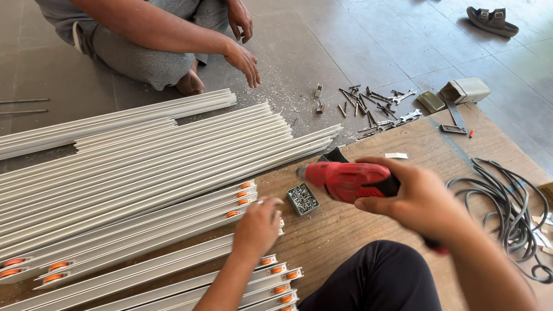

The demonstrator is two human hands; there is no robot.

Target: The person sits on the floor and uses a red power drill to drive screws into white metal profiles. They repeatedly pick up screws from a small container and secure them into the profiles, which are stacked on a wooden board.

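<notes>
Right now the red power drill [345,179] sits in the right hand [417,198], whose grip is wrapped tight round the handle, with the tool's nose pointing left and slightly down over a wooden board [357,230] on the floor. Just under the nose lies a small open box of screws [303,199], resting on that board. The left hand [256,227] presses down on the end of an aluminium rail [173,230], fingers curled over its edge in a loose hold near the orange rollers [242,194] set into it; whether it actually pinches the metal cannot be told. More rails with orange rollers lie stacked nearer the camera [230,282], and a broad fan of plain aluminium profiles [144,155] stretches away to the left. The person's dark trouser knee [380,276] shows at the bottom edge.

Further out, a grey coiled cable [507,201] lies on the right of the board. Beyond the board, on the grey tiled floor [374,40], are scattered drill bits and screws [368,103], a small spanner [403,97] and a beige pouch [465,90]. A sandal [492,21] rests at the top right. Another person sits cross-legged at the top left, one hand [245,62] hanging above the floor near the profile ends.
</notes>
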